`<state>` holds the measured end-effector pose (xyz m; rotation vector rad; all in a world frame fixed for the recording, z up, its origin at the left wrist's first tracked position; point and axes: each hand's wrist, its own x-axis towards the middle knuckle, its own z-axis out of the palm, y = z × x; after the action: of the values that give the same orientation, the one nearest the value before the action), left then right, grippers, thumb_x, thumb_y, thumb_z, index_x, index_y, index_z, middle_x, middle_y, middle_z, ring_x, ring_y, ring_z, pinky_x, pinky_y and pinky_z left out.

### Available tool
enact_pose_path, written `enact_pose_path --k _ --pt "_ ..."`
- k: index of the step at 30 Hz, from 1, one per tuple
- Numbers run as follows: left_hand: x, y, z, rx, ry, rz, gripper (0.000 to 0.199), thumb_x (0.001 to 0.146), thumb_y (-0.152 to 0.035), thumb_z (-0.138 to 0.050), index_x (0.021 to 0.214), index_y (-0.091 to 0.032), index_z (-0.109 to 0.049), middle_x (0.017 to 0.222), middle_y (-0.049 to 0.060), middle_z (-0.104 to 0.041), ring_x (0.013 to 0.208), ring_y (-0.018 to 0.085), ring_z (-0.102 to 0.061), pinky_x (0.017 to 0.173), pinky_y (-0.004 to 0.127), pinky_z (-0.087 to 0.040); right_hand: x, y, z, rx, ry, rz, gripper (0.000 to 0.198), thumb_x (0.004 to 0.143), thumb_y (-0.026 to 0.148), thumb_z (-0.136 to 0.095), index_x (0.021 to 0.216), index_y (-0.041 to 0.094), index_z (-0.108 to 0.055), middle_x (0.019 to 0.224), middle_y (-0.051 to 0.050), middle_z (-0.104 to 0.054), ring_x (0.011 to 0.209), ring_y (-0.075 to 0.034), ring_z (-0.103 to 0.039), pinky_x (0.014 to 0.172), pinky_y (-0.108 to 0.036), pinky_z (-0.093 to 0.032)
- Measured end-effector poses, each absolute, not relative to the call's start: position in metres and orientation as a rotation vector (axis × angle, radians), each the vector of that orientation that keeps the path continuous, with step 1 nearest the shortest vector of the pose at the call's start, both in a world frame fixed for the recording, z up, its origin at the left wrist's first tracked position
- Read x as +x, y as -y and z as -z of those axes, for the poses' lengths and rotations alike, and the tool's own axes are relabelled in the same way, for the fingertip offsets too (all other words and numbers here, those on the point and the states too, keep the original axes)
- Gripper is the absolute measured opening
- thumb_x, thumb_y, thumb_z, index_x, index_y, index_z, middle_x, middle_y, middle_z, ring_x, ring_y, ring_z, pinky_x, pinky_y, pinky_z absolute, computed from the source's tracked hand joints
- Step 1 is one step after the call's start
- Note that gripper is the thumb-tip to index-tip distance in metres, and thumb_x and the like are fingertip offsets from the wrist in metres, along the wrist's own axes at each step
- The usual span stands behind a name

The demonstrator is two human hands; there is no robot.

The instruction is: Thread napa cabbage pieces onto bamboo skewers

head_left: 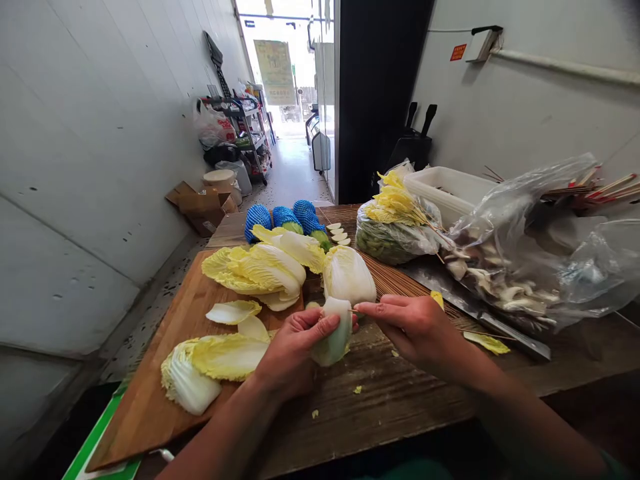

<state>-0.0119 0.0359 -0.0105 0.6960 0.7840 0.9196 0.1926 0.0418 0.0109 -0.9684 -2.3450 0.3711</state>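
Leaf [332, 347], gripped by left fingers [324, 327], lies lengthwise away; right fingers [373, 309] pinch leftward-pointing skewer [353, 311]; poster [275, 72] lettering illegible.

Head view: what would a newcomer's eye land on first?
Probably the yellow cabbage leaves on the board at left. In the centre, the left hand holds a pale leaf, the right hand a thin stick at its edge. Bright blue nets sit at the table's far end.
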Motion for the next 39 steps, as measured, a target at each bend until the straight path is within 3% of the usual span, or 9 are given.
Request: enact_pose_path --k 39 --pt "-0.0079 -0.034 0.0139 0.753 -0.764 -0.897 0.027 0.071 -0.031 -0.069 0.089 -0.012 -0.072 0.078 0.01 -0.071 0.068 0.013 -0.059 0.065 0.023 -0.043 0.1896 -0.0423 -0.0151 -0.963 2.315 -0.536 0.02 0.089 0.018 -0.047 0.097 0.022 -0.065 0.086 -0.002 -0.069 0.074 -0.013 -0.063 0.067 -0.023 -0.045"
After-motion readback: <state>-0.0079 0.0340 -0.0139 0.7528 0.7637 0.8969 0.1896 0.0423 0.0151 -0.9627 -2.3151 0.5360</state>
